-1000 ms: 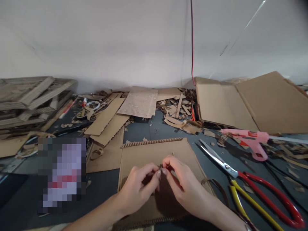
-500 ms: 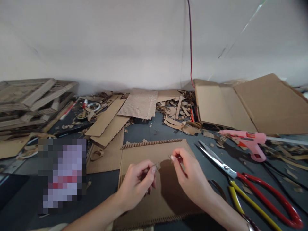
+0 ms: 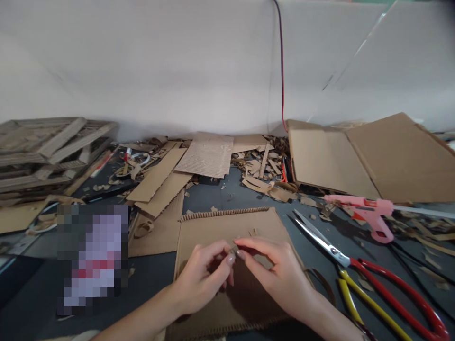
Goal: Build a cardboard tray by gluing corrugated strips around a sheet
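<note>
Head view. Left hand [image 3: 202,279]: fingers curled inward, thumb and forefinger closed in a tight pinch on a small brown scrap [image 3: 233,249], too small to identify further. Right hand [image 3: 273,274]: fingers extended, only slightly open, fingertips [image 3: 245,242] directly beside the scrap; firm hold or light contact impossible to determine.

Both hands positioned above a corrugated cardboard sheet [image 3: 213,227], lying flat on a dark work surface [image 3: 209,194], with ridged corrugation exposed along its far edge. To the right of the sheet, open steel scissors [image 3: 322,244] with red and yellow handles, blades pointing away from the hands. Beyond the scissors, a pink hot glue gun [image 3: 366,208] lying on its side, glue stick in place. Behind it, a large folded cardboard sheet [image 3: 355,161]. At far left, a stacked cardboard lattice [image 3: 46,151]. Along the rear, loose cardboard offcuts [image 3: 256,166] against a white wall [image 3: 142,71].
</note>
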